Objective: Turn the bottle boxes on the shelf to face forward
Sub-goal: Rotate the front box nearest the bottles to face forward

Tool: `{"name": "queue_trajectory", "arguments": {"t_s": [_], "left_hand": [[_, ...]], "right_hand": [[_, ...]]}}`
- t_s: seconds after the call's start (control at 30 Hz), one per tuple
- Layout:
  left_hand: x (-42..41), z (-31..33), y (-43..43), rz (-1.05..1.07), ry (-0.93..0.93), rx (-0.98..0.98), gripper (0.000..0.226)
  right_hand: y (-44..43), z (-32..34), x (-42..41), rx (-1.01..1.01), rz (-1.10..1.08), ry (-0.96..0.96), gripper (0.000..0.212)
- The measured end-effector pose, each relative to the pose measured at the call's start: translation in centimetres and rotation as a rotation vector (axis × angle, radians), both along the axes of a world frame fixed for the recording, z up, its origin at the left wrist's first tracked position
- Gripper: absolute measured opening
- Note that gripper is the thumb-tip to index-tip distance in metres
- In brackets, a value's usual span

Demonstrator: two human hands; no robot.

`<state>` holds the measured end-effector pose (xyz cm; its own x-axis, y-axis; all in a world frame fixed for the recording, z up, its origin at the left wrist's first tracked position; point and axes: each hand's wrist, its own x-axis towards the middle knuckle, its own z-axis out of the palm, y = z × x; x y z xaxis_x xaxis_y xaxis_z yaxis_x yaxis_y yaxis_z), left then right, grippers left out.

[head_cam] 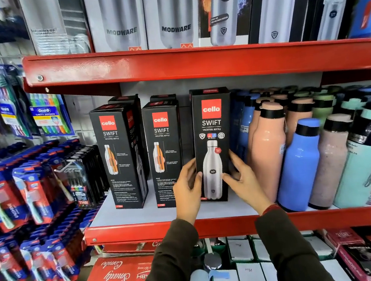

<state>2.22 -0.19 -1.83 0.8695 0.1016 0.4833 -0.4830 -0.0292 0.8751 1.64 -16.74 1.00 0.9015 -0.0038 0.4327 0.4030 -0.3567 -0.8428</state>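
Three tall black Cello Swift bottle boxes stand on the white middle shelf [142,214]. The right box [211,124] shows its front with a large steel bottle picture. My left hand [188,194] grips its lower left edge and my right hand [244,180] grips its lower right edge. The middle box [163,151] and the left box [119,155] each show a side panel with a cutaway bottle and small text. More black boxes stand behind them.
Loose pink, blue and mint bottles [300,163] crowd the shelf right of the boxes. Modware boxes [175,16] fill the red shelf above. Toothbrush packs [33,195] hang at the left. Red and white cartons [116,276] sit on the shelf below.
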Motion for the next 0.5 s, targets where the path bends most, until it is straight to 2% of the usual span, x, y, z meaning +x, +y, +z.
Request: {"name": "queue_trajectory", "arguments": {"t_s": [0.5], "left_hand": [[1.0,-1.9,-0.9,0.101,0.034,0.063,0.051]], "right_hand": [[1.0,-2.7,1.7,-0.036,-0.137,0.026,0.071]]}}
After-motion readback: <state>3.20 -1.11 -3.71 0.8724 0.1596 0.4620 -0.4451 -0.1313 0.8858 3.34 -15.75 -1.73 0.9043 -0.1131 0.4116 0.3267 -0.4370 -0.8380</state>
